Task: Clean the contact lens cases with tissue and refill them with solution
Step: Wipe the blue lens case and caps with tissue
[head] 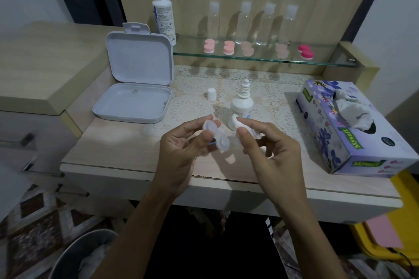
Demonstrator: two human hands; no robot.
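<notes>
At frame centre, above the tabletop (127, 154), the left hand (181, 149) grips a clear, uncapped lens case (214, 137); the right hand (269, 145) pinches a tissue wad (235, 120) beside it. Judgement: wiping stage. The solution bottle (241, 103) stands uncapped behind; refilling remains. Capped cases (228, 47) wait on the glass shelf (328, 62), upper frame.

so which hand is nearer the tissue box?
Right. The right hand, pinching a tissue wad, sits just left of the tissue box. The left hand, holding the lens case, is farther left.
</notes>
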